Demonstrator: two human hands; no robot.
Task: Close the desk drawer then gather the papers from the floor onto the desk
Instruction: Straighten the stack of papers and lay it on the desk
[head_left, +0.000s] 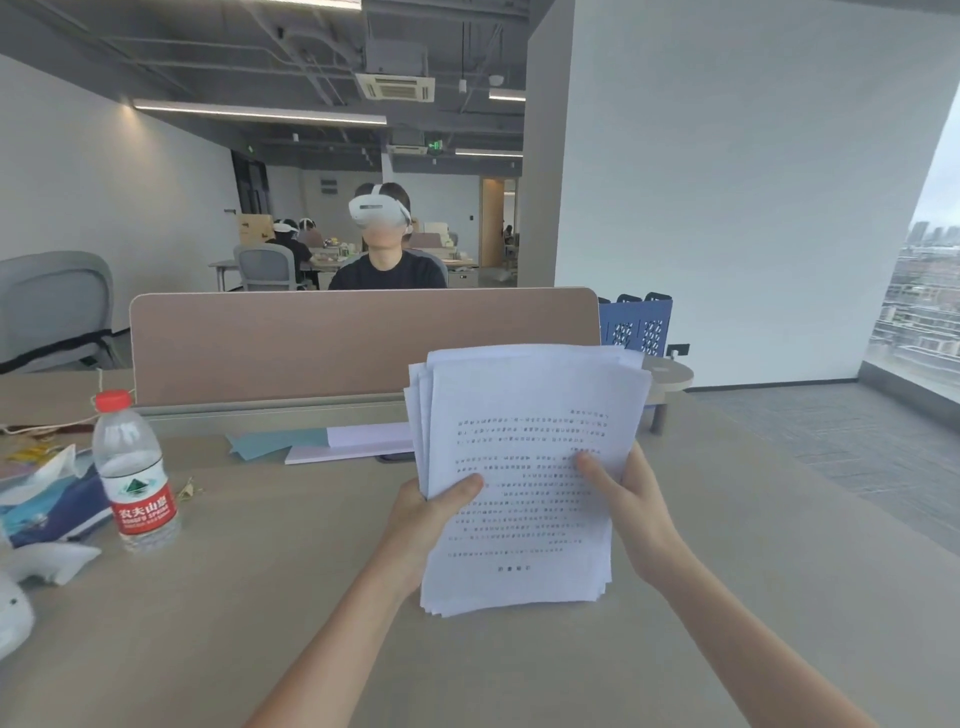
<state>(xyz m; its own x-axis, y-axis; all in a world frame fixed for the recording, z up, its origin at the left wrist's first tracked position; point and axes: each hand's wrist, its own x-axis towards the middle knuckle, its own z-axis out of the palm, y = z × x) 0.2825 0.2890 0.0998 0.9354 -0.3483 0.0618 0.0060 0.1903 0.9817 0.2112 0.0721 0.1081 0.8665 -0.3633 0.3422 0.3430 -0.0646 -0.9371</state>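
Note:
A stack of white printed papers (524, 415) stands almost upright over the beige desk (291, 582), its bottom edge near or on the desktop. My left hand (431, 514) grips the stack's left edge, thumb on the front sheet. My right hand (623, 499) holds the right edge, thumb across the print. The sheets are slightly fanned at the top left. The desk drawer and the floor under the desk are out of view.
A water bottle with a red cap and label (134, 473) stands at the left by tissue packs (52, 499). Teal and white sheets (332, 441) lie by the brown divider (363, 338). A person in a headset (384, 244) sits behind it. A blue file rack (636, 327) stands at the right.

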